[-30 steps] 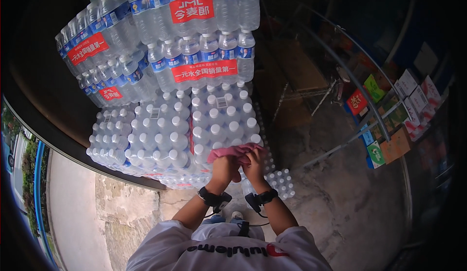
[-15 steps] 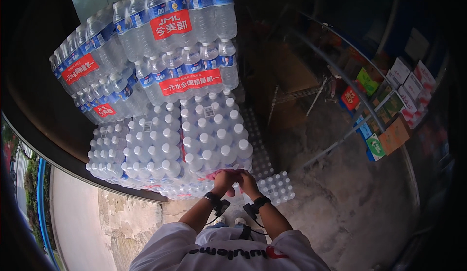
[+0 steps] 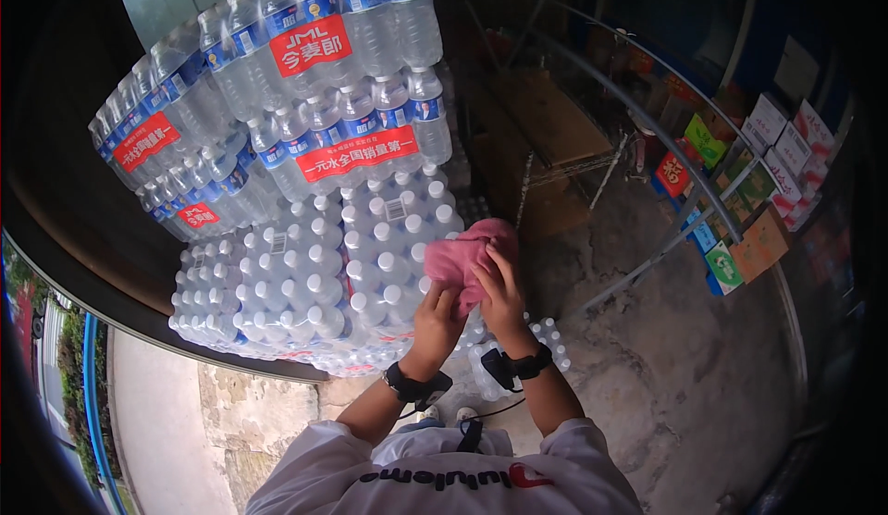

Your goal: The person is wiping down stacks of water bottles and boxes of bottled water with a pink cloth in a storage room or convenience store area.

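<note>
A folded pink cloth (image 3: 455, 260) is held up in front of me, at the right edge of the stacked shrink-wrapped packs of water bottles (image 3: 388, 247). My left hand (image 3: 438, 326) pinches its lower left part, the fingertips tucked against the fabric. My right hand (image 3: 500, 295) grips the cloth's right side, fingers laid across its front. The cloth hides the bottle caps behind it. Each wrist wears a black strap with a small device.
More bottle packs with red labels (image 3: 361, 152) rise at the back left. Loose packs (image 3: 548, 337) lie low on the floor at right. A curved metal rail (image 3: 638, 112) stands before cartons (image 3: 763, 242) at far right. Brown boards (image 3: 546, 131) sit behind.
Both hands have risen away from me and to the right, bringing the pink cloth up from the near edge of the bottle packs into fuller view.
</note>
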A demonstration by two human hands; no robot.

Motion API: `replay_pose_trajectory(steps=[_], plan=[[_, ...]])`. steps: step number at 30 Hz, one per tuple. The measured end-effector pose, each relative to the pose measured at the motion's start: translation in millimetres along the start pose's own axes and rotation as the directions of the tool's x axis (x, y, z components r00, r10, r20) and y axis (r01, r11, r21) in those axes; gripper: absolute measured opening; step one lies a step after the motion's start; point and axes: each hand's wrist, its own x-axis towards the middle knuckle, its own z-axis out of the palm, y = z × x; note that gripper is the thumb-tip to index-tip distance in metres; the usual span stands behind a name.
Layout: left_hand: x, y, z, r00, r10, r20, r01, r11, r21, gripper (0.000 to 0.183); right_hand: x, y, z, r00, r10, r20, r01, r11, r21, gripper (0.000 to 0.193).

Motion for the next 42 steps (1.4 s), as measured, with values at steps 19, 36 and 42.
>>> replay_pose_trajectory(steps=[19, 36, 42], plan=[[-42.2, -48.0, 65.5, 0.971, 0.120, 0.205, -0.151, 0.978, 0.141, 0.019, -116.9, 85.2, 79.5, 0.783, 0.610, 0.117, -0.519, 0.538, 0.665, 0.030], [-21.8, 12.3, 2.9, 0.996, -0.035, 0.080, 0.040, 0.998, -0.054, 0.034, -41.9, 0.1, 0.2, 0.930, 0.342, -0.134, -0.296, 0.914, 0.277, 0.048], [34.5, -26.7, 4.4, 0.982, 0.184, 0.047, -0.189, 0.968, 0.166, 0.034, -6.4, 25.4, 41.2, 0.964, 0.146, 0.223, -0.164, 0.984, 0.065, 0.046]])
